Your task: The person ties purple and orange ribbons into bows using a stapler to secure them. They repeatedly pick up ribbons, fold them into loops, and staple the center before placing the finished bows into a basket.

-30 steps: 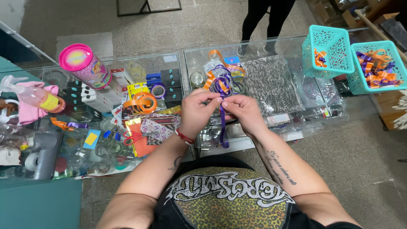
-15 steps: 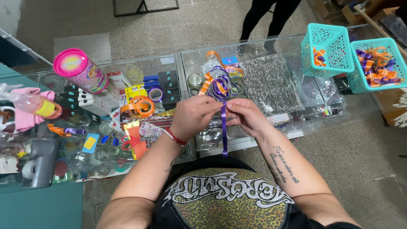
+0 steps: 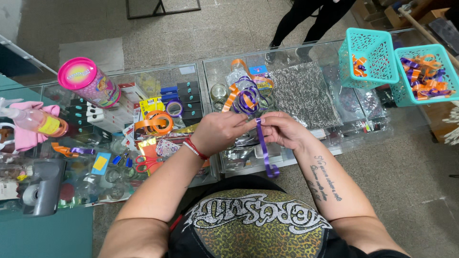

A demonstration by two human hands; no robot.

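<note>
At the far left of the glass table [image 3: 306, 55] lay a pink cloth [image 3: 28, 136] with a clear spray bottle [image 3: 36, 122] across it, and below them a grey tape dispenser [image 3: 45, 188]. Next stood a round canister with a pink lid [image 3: 88, 86]. An orange ribbon roll [image 3: 155, 122] sat near the table's middle seam, with red-handled scissors [image 3: 146, 164] nearer the person.

The left hand [image 3: 217, 134] was held over the table at its near edge, fingers pressed together, pinching the top of a purple ribbon [image 3: 263, 148]. The ribbon hung straight down from the pinch, past the table's edge, and ended in 1 small curl. The right hand [image 3: 282, 130] met it just beside the left; its fingers were also closed on the ribbon's upper end. Just beyond both hands rested a curled purple and orange bow [image 3: 246, 95].

To the right lay a patterned grey bag [image 3: 306, 93]. At the far right stood 2 teal baskets [image 3: 366, 55], both holding orange and purple ribbon pieces.
</note>
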